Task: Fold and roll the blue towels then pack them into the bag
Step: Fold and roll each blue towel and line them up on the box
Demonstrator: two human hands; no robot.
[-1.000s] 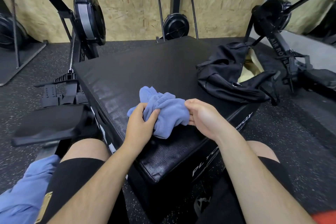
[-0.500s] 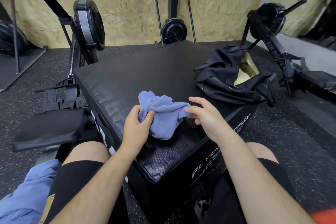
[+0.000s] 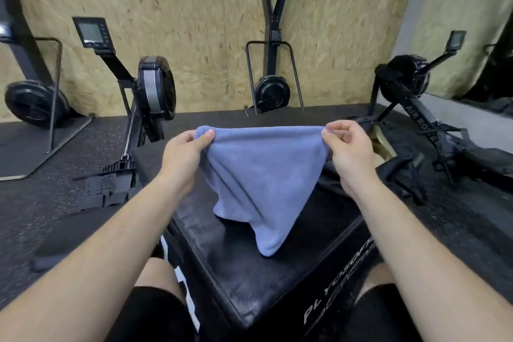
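1. Head view: left hand (image 3: 181, 155) and right hand (image 3: 347, 153) are each pinching a top corner of the soft blue cloth towel (image 3: 261, 183), stretching it between them.
2. Towel is hanging over the black padded box (image 3: 249, 280), its tip pointing toward the near edge.
3. Black fabric bag (image 3: 402, 172) is lying at the box's far right corner.

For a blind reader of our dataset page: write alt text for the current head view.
A person's left hand and right hand each pinch a top corner of a blue terry towel, holding it spread above a black padded box so it hangs to a point. Black rowing machines stand along a chipboard wall.
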